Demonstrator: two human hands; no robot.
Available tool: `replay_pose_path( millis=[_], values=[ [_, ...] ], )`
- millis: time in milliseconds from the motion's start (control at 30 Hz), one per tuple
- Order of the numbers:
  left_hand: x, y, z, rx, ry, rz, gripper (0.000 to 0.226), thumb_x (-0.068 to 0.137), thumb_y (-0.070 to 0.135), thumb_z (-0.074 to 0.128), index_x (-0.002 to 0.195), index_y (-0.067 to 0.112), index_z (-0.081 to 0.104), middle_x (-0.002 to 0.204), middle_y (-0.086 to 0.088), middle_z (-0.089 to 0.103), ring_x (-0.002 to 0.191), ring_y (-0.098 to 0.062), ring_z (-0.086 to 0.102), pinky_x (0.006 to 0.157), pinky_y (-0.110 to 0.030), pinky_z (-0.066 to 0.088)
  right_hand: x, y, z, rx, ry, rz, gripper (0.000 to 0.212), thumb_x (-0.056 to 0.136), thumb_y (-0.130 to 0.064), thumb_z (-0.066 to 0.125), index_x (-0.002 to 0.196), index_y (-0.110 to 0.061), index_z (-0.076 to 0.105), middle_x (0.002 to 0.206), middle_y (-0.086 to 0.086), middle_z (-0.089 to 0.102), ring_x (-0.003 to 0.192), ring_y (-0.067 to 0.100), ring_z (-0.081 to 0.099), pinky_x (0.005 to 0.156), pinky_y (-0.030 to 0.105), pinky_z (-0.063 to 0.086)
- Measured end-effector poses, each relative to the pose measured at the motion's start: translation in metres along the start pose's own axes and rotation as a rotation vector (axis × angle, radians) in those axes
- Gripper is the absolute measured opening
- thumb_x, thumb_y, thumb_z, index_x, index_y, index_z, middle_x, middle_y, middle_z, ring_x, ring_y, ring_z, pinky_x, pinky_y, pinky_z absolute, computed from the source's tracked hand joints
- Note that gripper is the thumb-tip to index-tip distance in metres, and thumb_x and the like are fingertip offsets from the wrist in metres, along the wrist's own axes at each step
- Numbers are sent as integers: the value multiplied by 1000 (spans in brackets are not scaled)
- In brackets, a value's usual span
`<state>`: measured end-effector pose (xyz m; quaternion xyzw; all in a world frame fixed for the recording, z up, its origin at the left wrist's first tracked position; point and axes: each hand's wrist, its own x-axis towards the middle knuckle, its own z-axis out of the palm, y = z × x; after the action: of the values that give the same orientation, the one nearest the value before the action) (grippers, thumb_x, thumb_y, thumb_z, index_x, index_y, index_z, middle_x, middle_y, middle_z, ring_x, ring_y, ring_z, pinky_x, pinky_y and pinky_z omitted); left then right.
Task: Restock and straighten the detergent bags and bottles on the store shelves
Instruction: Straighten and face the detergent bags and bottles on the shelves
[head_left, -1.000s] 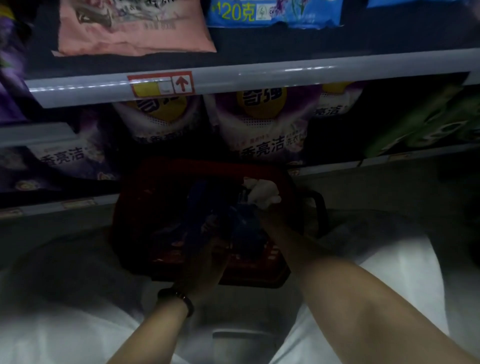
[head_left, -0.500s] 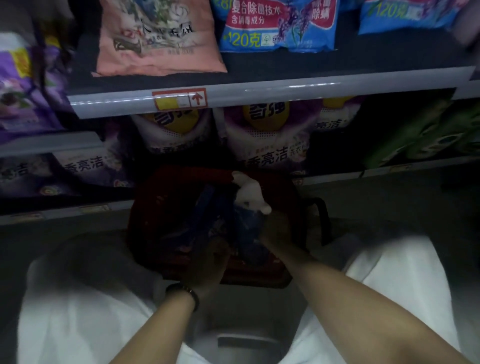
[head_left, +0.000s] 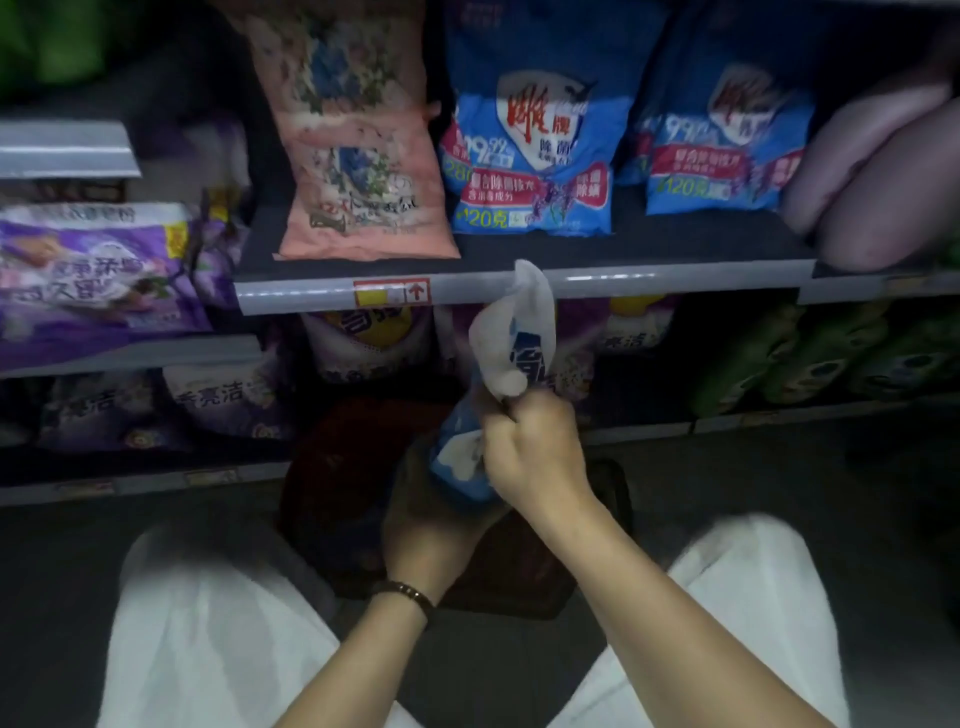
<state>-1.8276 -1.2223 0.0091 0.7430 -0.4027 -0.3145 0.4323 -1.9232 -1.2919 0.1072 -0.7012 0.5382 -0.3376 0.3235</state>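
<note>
While both hands close on it, the blue-and-white detergent bag (head_left: 501, 374) hangs just above the red basket (head_left: 332, 467), near the centre of the view and slightly toward 1 o'clock. The right hand (head_left: 530, 447) is fisted tight around the bag's middle, pinching the film so its white top flops up across the shelf edge (head_left: 675, 278). The left hand (head_left: 431, 525), at 6 o'clock of the bag, cups and grips its lower end from beneath.

Judging by the crumpled, folded top, the pouch is soft and only loosely filled, so it will sag and shift wherever it is squeezed; the film looks slick. It seems light enough for one hand, yet a hold on the full lower body, with the other hand steadying the top seam, should keep it from slumping.

Matching blue bags (head_left: 535, 150) stand on the shelf at 12 o'clock, beside a pink bag (head_left: 358, 156).
</note>
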Motion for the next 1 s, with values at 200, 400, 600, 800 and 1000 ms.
replay_pose_path(
  millis=[200,400,600,800,1000],
  values=[
    [-27,62,-42,-86,190,19,47,56,62,91,90,44,64,81,22,70,89,-13,74,76,-37,59,-24,-57,-70,192,-65,-131,46,105,-52,52,78,-16,66,76,-2,71,78,11,68,71,32,51],
    [-67,97,-49,-516,278,-73,41,63,19,102,95,30,78,90,12,83,87,-11,80,89,-50,64,-70,0,-108,293,208,184,29,89,-46,78,110,-30,65,108,-12,72,107,9,70,82,23,55],
    [-89,150,-62,-634,244,-20,51,58,27,100,104,23,79,97,4,84,93,-20,81,94,-52,62,-97,4,-101,438,195,227,87,60,-80,81,133,-39,59,129,-6,65,113,5,65,95,31,58],
    [-92,206,-75,-749,256,52,44,62,14,99,100,22,79,89,6,83,84,-15,81,84,-39,63,-113,-38,-110,332,409,-67,101,57,-62,88,149,-45,51,144,-18,53,132,6,59,99,39,60],
    [-68,268,-85,-755,241,187,49,55,14,103,98,22,80,89,9,83,83,-13,81,90,-42,63,-77,-76,-117,134,563,-165,120,45,-74,77,156,-55,35,155,-11,50,137,4,51,98,35,52]
  ],
)
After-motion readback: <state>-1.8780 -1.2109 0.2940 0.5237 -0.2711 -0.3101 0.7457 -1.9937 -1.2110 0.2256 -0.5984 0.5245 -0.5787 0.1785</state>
